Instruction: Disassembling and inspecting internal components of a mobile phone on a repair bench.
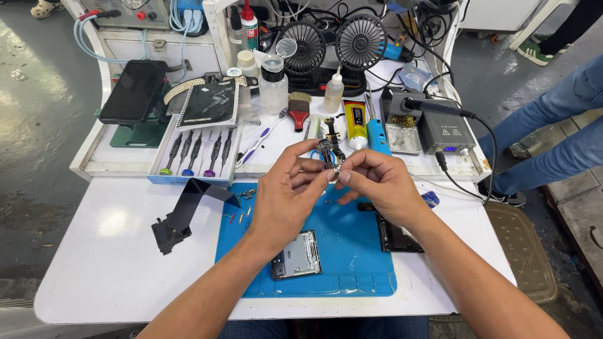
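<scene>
Forearms enter from the bottom edge, bare, converging above the blue work mat [352, 263]. Left hand [286, 191] and right hand [377, 182] meet over the mat's far edge, both raised off the surface. Between them: small dark circuit assembly [329, 154], held upright, pinched by left thumb and forefinger from the left side and by right thumb and forefinger at its lower end; remaining fingers of both hands curled loosely inward, not spread.

On the mat, below the left wrist: metal-shielded board [296, 255], lying flat. Just right of the mat, partly under the right forearm: dark phone frame [396, 238]. Left of the mat: black flex ribbon [188, 210], bent, on the white table [107, 263].

Behind the hands: yellow glue tube [355, 123] with black cap end, lying lengthwise; blue-handled tool [377, 136] beside it. Far left: open tray of screwdrivers [196, 156] with coloured ends; black booklet [208, 103] above it; dark phone [133, 91] on a green stand. Far right: grey soldering station [443, 132]. Back row: two black fans [336, 43]
</scene>
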